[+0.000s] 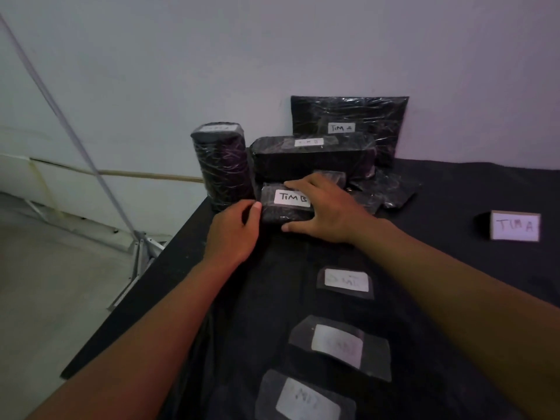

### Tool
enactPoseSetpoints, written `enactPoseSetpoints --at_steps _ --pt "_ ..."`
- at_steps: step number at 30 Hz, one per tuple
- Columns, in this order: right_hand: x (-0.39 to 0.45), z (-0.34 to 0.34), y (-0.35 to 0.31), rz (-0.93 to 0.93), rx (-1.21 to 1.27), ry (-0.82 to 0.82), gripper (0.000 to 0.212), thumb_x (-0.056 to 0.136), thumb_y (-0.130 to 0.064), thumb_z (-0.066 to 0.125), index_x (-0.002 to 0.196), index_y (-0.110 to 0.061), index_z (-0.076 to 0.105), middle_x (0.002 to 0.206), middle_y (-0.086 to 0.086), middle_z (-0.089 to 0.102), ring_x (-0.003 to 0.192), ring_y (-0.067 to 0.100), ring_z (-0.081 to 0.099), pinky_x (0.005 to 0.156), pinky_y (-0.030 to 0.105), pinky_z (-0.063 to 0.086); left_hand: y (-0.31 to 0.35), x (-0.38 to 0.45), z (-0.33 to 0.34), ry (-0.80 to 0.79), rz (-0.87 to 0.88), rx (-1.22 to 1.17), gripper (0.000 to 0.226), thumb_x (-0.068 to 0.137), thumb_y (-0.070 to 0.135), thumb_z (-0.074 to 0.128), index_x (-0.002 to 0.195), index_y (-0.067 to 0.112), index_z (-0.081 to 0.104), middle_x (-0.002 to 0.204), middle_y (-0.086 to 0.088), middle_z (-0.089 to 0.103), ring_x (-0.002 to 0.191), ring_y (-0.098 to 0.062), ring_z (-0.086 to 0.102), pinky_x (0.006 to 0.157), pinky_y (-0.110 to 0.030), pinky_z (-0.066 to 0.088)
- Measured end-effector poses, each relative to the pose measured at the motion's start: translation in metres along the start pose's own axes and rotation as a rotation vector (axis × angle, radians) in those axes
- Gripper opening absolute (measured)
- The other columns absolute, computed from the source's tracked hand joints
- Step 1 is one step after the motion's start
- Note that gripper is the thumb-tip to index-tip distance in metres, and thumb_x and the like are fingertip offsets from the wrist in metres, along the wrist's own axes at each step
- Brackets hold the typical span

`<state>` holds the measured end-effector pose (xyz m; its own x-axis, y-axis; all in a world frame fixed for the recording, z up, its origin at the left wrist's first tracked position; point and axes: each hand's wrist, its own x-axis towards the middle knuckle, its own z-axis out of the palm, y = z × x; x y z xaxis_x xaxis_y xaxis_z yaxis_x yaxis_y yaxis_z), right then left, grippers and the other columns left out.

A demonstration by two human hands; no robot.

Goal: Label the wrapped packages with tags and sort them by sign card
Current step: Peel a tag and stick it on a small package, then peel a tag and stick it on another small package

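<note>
3 loose tags [339,344] nearest, left hand [235,231] and right hand [325,209] gripping TIM B package [283,212]

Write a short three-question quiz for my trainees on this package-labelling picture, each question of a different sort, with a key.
1. True or false: the sign card on the right of the table reads TIM B.
2. How many loose tags lie in a row on the table near the person? A) one B) three C) five
3. Fill in: the small package held between the left hand and the right hand carries a label reading ____.

Key: 1 false, it reads TIM A. 2 B: near tag, middle tag, far tag. 3 TIM B.
</note>
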<state>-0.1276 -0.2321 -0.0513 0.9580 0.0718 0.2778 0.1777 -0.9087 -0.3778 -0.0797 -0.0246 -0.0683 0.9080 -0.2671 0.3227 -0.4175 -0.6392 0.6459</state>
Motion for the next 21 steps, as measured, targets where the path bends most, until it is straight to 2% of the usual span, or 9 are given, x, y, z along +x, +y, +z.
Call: enactPoseSetpoints --at_steps 4,8,11,14,16,21 --pt "0.014 0.012 0.007 -0.035 -0.095 -0.034 0.089 0.08 -0.063 0.073 0.153 -0.027 0.038 0.143 0.0 0.043 0.131 0.021 0.044 0.108 0.04 0.042 -0.024 -0.001 0.005 0.035 0.104 0.218 0.034 0.097 0.029 0.059 0.126 0.014 0.068 0.122 -0.008 0.07 0.113 -0.028 0.063 0.094 -0.045 0.052" --pt "0.024 0.023 0.009 -0.085 -0.134 -0.033 0.087 0.083 -0.065 0.069 0.154 -0.025 0.038 0.147 0.003 0.042 0.136 0.025 0.042 0.114 0.041 0.037 -0.03 -0.001 0.007 0.022 0.084 0.249 0.038 0.094 0.02 0.059 0.131 0.012 0.065 0.128 -0.01 0.067 0.118 -0.03 0.06 0.099 -0.045 0.048" --pt "0.032 0.029 0.008 -0.087 -0.165 -0.073 0.085 0.088 -0.065 0.062 0.157 -0.024 0.031 0.156 0.003 0.038 0.148 0.023 0.03 0.126 0.043 0.015 -0.031 -0.001 0.007 0.036 0.065 0.232 0.037 0.097 0.022 0.055 0.131 0.011 0.065 0.127 -0.011 0.068 0.116 -0.031 0.062 0.098 -0.044 0.047" --pt "0.034 0.032 0.005 -0.063 -0.211 -0.103 0.084 0.091 -0.064 0.058 0.159 -0.024 0.027 0.164 0.001 0.03 0.155 0.018 0.015 0.127 0.044 0.002 -0.029 -0.004 0.007 0.046 0.068 0.237 0.047 0.098 0.042 0.048 0.129 0.012 0.066 0.124 -0.01 0.07 0.114 -0.029 0.064 0.097 -0.045 0.05" --pt "0.03 0.031 0.006 -0.068 -0.193 -0.067 0.088 0.088 -0.063 0.064 0.158 -0.023 0.03 0.164 0.0 0.03 0.155 0.017 0.015 0.127 0.046 0.004 -0.029 -0.004 0.008 0.052 0.084 0.248 0.052 0.096 0.049 0.047 0.13 0.014 0.065 0.125 -0.008 0.069 0.115 -0.028 0.063 0.096 -0.045 0.05" --pt "0.012 0.015 0.026 0.005 -0.182 0.09 0.1 0.076 -0.067 0.072 0.157 -0.024 0.033 0.164 0.001 0.029 0.155 0.02 0.017 0.125 0.046 0.014 -0.023 -0.001 0.01 0.054 0.199 0.274 0.048 0.095 0.048 0.058 0.131 0.017 0.063 0.126 -0.003 0.065 0.116 -0.024 0.06 0.092 -0.042 0.049"
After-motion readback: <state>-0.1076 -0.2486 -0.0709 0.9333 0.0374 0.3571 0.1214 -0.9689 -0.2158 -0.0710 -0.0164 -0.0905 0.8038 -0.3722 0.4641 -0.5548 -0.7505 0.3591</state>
